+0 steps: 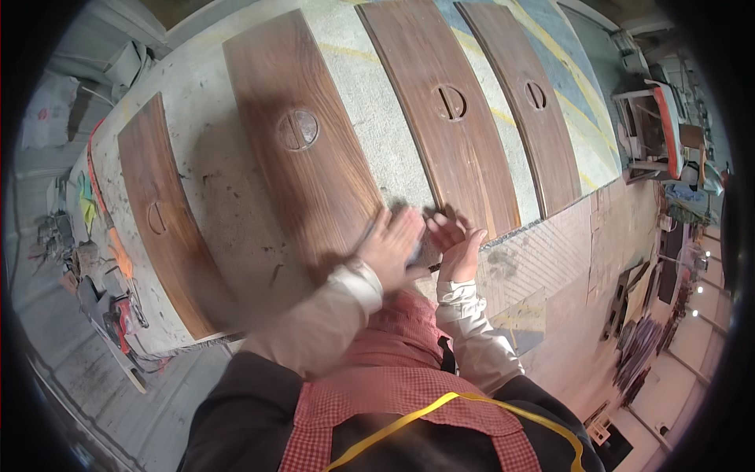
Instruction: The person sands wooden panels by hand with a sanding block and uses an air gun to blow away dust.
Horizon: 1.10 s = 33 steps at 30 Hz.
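Observation:
My left hand [391, 248] is over the near end of a brown wooden panel [318, 169], its fingers stretched out and slightly blurred. A dark greyish patch shows beside its palm, too blurred to name. Close by on the right, my right hand [460, 248] is raised with its fingers apart and a little bent, near the bench edge and the near left corner of a second wooden panel [440, 118]. No held thing shows in it. Each of these panels has a round inset with a bar across it, near its middle.
A narrower wooden panel [527, 102] lies at the right of the pale, stained bench top [228, 181], another wooden panel [161, 212] at the left. Cardboard [543, 252] covers the floor at the right. A red-edged cart [661, 130] stands beyond; tools clutter the left side.

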Tool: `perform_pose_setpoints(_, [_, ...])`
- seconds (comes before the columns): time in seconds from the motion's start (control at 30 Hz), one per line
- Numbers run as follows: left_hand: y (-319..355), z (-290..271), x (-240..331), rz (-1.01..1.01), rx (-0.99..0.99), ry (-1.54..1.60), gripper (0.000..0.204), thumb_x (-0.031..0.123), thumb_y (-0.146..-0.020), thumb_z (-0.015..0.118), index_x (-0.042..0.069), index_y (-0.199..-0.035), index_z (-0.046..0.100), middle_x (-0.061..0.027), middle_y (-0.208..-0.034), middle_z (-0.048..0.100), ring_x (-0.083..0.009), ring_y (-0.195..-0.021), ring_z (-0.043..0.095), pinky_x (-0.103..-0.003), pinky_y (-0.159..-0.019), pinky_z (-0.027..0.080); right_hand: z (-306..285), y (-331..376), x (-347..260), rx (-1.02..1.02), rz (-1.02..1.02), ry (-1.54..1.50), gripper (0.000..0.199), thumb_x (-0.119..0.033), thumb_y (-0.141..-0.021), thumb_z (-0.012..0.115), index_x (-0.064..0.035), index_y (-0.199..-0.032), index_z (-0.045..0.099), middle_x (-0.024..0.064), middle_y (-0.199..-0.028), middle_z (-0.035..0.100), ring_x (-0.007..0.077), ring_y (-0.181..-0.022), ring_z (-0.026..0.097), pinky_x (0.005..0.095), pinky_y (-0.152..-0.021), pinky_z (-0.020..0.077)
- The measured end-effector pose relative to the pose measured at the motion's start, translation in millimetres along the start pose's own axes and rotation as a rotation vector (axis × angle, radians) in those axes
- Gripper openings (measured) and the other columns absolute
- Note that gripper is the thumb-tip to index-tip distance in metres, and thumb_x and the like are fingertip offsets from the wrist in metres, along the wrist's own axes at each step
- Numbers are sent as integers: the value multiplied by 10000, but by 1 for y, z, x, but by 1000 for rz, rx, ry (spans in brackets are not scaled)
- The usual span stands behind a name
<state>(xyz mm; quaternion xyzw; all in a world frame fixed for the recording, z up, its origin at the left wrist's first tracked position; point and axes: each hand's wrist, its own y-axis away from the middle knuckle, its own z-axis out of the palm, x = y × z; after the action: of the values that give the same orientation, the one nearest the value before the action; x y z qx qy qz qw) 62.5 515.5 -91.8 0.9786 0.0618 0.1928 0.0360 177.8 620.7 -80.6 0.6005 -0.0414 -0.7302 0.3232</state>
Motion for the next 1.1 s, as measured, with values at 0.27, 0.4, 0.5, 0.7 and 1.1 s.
perform_pose_setpoints(0.27, [-36, -70, -173, -684, 354, -225, 819, 532, -924, 426, -58, -1447, 205, -223, -1521, 201, -313, -1440, 114, -520, -1155, 71, 68, -24, 31, -128, -320, 569, 470, -313, -1018, 356, 37, -1326, 417, 201, -1292, 532, 298, -1159, 537, 383, -990, 402])
perform_pose_setpoints(0.4, [56, 5, -58, -394, 296, -142, 901, 590, -779, 548, -79, -1357, 374, -258, -1462, 318, -351, -1401, 260, -609, -1107, 133, 121, -65, 61, -93, -502, 1185, 569, -301, -935, 459, 21, -1393, 358, 280, -1450, 320, 394, -1397, 223, 563, -1127, 86])
perform_pose_setpoints(0.5, [52, -30, -106, -589, 192, -39, 916, 582, -800, 561, -71, -1395, 318, -248, -1469, 303, -362, -1403, 229, -617, -1110, 102, 139, -50, 56, -215, -549, 1556, 591, -350, -922, 469, -6, -1391, 365, 272, -1471, 281, 399, -1407, 193, 640, -1091, 41])
perform_pose_setpoints(0.7, [-30, -91, -284, -681, 425, -180, 864, 527, -885, 500, -68, -1437, 202, -239, -1501, 238, -361, -1416, 182, -585, -1129, 88, 138, -43, 52, -316, -490, 1643, 652, -318, -868, 547, 35, -1375, 338, 277, -1481, 246, 425, -1409, 165, 637, -1100, 25])
perform_pose_setpoints(1.1, [-127, -161, -456, -750, 490, -579, 793, 571, -921, 411, 25, -1463, 217, -189, -1504, 279, -291, -1418, 217, -575, -1117, 142, 146, -39, 47, -325, -486, 1647, 640, -315, -870, 508, 66, -1356, 342, 314, -1459, 262, 485, -1385, 181, 656, -1093, 36])
